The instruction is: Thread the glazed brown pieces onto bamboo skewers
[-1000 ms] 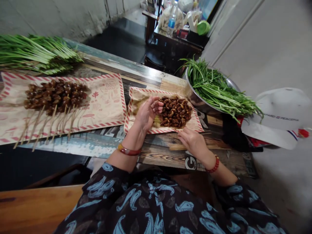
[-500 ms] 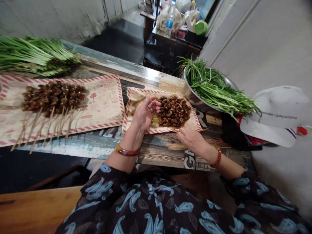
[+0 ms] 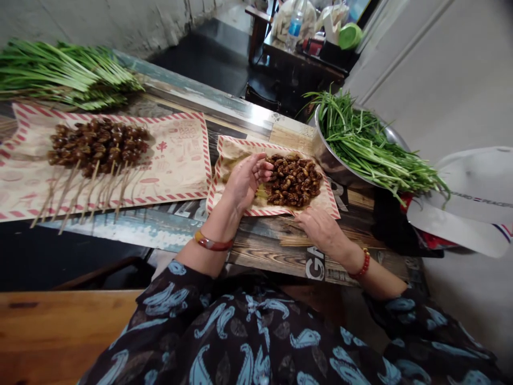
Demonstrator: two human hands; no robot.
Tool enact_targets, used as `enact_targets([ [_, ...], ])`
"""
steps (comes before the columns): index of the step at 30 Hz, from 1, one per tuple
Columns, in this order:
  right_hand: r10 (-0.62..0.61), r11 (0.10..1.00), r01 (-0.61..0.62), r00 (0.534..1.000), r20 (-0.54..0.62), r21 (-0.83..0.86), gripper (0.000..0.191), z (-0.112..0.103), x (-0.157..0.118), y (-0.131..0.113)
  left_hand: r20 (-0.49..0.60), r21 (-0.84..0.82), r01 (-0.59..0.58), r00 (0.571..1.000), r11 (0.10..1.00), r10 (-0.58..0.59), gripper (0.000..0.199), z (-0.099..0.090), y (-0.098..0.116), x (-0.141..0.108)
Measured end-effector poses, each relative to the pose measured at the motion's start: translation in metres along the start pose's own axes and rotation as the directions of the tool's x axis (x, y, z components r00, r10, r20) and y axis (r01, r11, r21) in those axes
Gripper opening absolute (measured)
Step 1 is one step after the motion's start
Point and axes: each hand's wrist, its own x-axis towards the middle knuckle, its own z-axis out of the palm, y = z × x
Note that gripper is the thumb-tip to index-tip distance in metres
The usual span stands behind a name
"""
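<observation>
beside my half-curled left hand (image 3: 243, 183), its grip unclear, lay glossy brown pieces (image 3: 295, 181), likely slippery, best pinched mid-body.

"Where do the loaded skewers (image 3: 100, 141) lie?"

"On the left paper sheet (image 3: 184, 166), with a bundle of greens (image 3: 72, 75) behind it."

"And the loose pieces (image 3: 294, 181)?"

"On the right sheet (image 3: 230, 156), left of a bowl (image 3: 332, 164) of stalks (image 3: 368, 144), with a cap (image 3: 468, 214) farther right."
</observation>
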Motion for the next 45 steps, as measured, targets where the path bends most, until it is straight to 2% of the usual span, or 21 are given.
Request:
enact_targets([
  [2,0.049,0.994,-0.042,0.997,-0.065,0.102,0.027,-0.006,0.006,-0.003,0.015,0.144,-0.078,0.997,0.987,0.076,0.019,0.000,-0.001,0.000],
  [4,0.147,0.978,-0.115,0.971,-0.186,0.174,0.027,-0.015,0.016,-0.005,0.086,0.383,-0.178,0.984,0.907,0.157,0.013,-0.001,-0.003,-0.001],
  [5,0.200,0.969,-0.150,0.943,-0.265,0.197,0.025,-0.020,0.022,-0.006,0.134,0.515,-0.230,0.973,0.825,0.188,0.011,-0.001,-0.003,-0.001],
  [7,0.267,0.957,-0.194,0.880,-0.393,0.217,0.020,-0.027,0.035,-0.006,0.234,0.736,-0.320,0.947,0.597,0.219,0.010,-0.002,-0.005,-0.002],
  [9,0.292,0.952,-0.204,0.829,-0.477,0.228,0.017,-0.029,0.046,-0.004,0.320,0.854,-0.375,0.925,0.362,0.205,0.010,-0.002,-0.006,-0.004],
  [13,0.317,0.944,-0.205,0.774,-0.547,0.258,0.016,-0.023,0.055,0.003,0.406,0.913,-0.407,0.912,0.021,0.054,0.014,-0.003,-0.003,-0.009],
  [16,0.335,0.940,-0.211,0.725,-0.602,0.268,0.018,-0.014,0.052,0.012,0.409,0.894,-0.412,0.911,-0.178,-0.056,0.008,-0.003,0.004,-0.014],
  [18,0.338,0.939,-0.205,0.705,-0.624,0.277,0.019,-0.009,0.048,0.016,0.410,0.868,-0.422,0.906,-0.260,-0.104,0.012,-0.003,0.008,-0.018],
  [21,0.339,0.937,-0.194,0.704,-0.624,0.291,0.022,-0.006,0.045,0.018,0.414,0.840,-0.447,0.895,-0.307,-0.169,0.016,-0.002,0.012,-0.021],
  [26,0.350,0.928,-0.182,0.728,-0.589,0.326,0.024,-0.001,0.045,0.017,0.433,0.823,-0.479,0.877,-0.305,-0.209,0.018,-0.004,0.012,-0.018],
  [30,0.379,0.913,-0.190,0.721,-0.579,0.361,0.021,0.004,0.047,0.019,0.445,0.811,-0.485,0.874,-0.328,-0.194,0.015,-0.006,0.007,-0.013],
  [33,0.371,0.917,-0.186,0.723,-0.583,0.352,0.020,0.004,0.048,0.019,0.479,0.783,-0.516,0.857,-0.348,-0.190,0.012,-0.006,0.003,-0.012],
  [36,0.363,0.918,-0.174,0.731,-0.578,0.357,0.021,0.003,0.048,0.017,0.515,0.784,-0.531,0.845,-0.320,-0.141,0.012,-0.004,0.002,-0.012],
  [37,0.363,0.917,-0.170,0.730,-0.579,0.361,0.021,0.002,0.048,0.017,0.516,0.808,-0.522,0.851,-0.274,-0.101,0.013,-0.004,0.003,-0.011],
  [39,0.362,0.917,-0.167,0.731,-0.578,0.362,0.020,0.002,0.047,0.016,0.482,0.871,-0.480,0.876,-0.107,-0.001,0.014,-0.003,0.004,-0.011],
  [42,0.346,0.922,-0.160,0.748,-0.566,0.353,0.021,0.001,0.045,0.014,0.385,0.876,-0.395,0.918,0.277,0.092,0.017,-0.003,0.005,-0.010],
  [44,0.331,0.926,-0.151,0.767,-0.550,0.346,0.023,0.000,0.044,0.013,0.327,0.797,-0.324,0.941,0.510,0.087,0.022,-0.004,0.006,-0.011],
  [45,0.322,0.929,-0.148,0.776,-0.543,0.340,0.024,0.000,0.043,0.013,0.306,0.751,-0.285,0.950,0.596,0.069,0.024,-0.003,0.006,-0.011],
])
